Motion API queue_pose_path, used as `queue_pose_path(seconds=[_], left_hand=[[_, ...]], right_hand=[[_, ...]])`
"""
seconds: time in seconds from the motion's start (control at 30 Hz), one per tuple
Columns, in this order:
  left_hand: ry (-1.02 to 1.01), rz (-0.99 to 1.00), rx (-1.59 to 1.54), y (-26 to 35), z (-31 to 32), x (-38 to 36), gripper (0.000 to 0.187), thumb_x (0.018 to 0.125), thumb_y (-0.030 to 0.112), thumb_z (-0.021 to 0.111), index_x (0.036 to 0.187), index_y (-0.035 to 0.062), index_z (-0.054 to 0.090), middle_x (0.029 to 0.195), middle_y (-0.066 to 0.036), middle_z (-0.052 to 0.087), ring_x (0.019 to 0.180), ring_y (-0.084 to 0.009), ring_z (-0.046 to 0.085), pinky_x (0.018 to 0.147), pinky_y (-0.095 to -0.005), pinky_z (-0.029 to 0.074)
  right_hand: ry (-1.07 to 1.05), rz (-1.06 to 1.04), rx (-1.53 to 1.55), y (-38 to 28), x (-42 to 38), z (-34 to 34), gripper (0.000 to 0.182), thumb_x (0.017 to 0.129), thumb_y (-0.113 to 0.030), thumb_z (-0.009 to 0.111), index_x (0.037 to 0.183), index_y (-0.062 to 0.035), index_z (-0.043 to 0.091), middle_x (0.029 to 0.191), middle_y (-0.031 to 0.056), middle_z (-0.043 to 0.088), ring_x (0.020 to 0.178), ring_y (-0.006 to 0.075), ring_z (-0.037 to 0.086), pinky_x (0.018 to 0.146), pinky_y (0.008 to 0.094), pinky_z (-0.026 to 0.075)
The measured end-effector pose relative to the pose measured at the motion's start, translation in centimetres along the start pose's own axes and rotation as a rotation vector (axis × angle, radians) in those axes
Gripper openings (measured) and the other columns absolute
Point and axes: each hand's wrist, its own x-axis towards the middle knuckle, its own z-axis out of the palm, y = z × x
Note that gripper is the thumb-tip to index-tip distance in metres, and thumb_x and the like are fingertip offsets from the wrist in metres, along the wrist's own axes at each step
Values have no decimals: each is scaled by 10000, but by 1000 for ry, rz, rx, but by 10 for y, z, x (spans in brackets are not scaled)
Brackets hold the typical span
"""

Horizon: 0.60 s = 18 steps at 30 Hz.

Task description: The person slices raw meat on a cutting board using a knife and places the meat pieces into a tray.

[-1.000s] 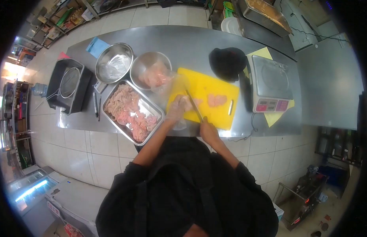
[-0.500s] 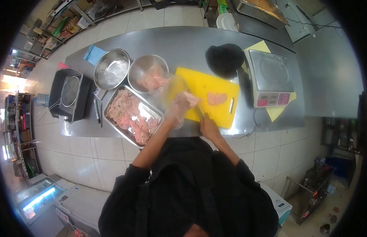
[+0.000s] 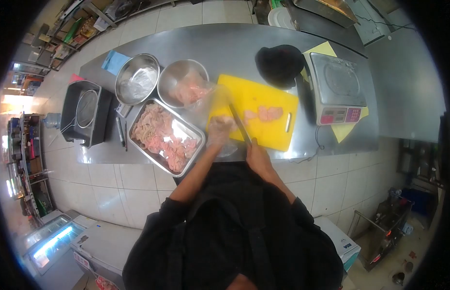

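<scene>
My right hand [image 3: 257, 155] is wrapped round the handle of a knife [image 3: 240, 125], whose blade reaches away from me over the yellow cutting board [image 3: 276, 137]. Left of the blade, my left hand [image 3: 219, 130], in a clear plastic glove, presses on a piece of pale raw meat [image 3: 233, 124] at the board's left side. Its fingertips are partly blurred by the glove. Cut pieces of pink meat [image 3: 269, 113] lie to the right of the blade. A clear plastic bag [image 3: 202, 96] with more meat hangs out of a steel bowl [image 3: 174, 67] beyond my left hand.
A steel tray [image 3: 185, 126] of raw meat strips stands at the left, with another steel bowl [image 3: 122, 87] behind it. Farther left is a dark bin [image 3: 99, 128] with a strainer [image 3: 86, 108]. A scale [image 3: 338, 79] and a black bundle [image 3: 280, 66] are on the right.
My left hand has come down toward the board with the meat. The knife blade now stands clear to its right, and more cut meat lies beside the earlier pieces. The view has shifted slightly.
</scene>
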Motion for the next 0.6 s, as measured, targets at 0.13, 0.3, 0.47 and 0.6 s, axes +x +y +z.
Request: queue_pose_path(seconds=[0.13, 0.3, 0.47, 0.6], left_hand=[[5, -350, 27, 20, -17, -5, 296, 870, 217, 684, 1050, 17, 563, 825, -125, 658, 743, -269, 660, 643, -415, 519], [42, -152, 129, 33, -25, -11, 315, 886, 175, 635, 1102, -23, 519, 974, -256, 626, 921, -422, 635, 799, -521, 496], [-58, 73, 441, 77, -38, -16, 441, 835, 113, 667, 1238, 7, 522, 1027, -216, 648, 944, -366, 658, 811, -427, 532], [-123, 255, 622, 69, -42, -10, 444, 850, 187, 665, 1260, 45, 573, 1031, -198, 656, 1031, -391, 619, 872, -476, 506]], right_hand=[[-17, 51, -49, 11, 6, -3, 261, 1008, -205, 477, 1137, 22, 463, 877, 354, 627, 861, 542, 610, 769, 607, 468], [70, 73, -74, 4, 12, -9, 245, 1012, -203, 466, 1115, 19, 461, 837, 351, 634, 827, 536, 628, 750, 607, 484], [-30, -10, 13, -5, 1, 2, 253, 1008, -191, 473, 1146, 21, 461, 932, 360, 618, 894, 553, 587, 782, 604, 452], [-102, 31, -38, 0, -2, -1, 263, 1008, -205, 467, 1123, 31, 475, 874, 346, 638, 861, 533, 624, 764, 615, 473]])
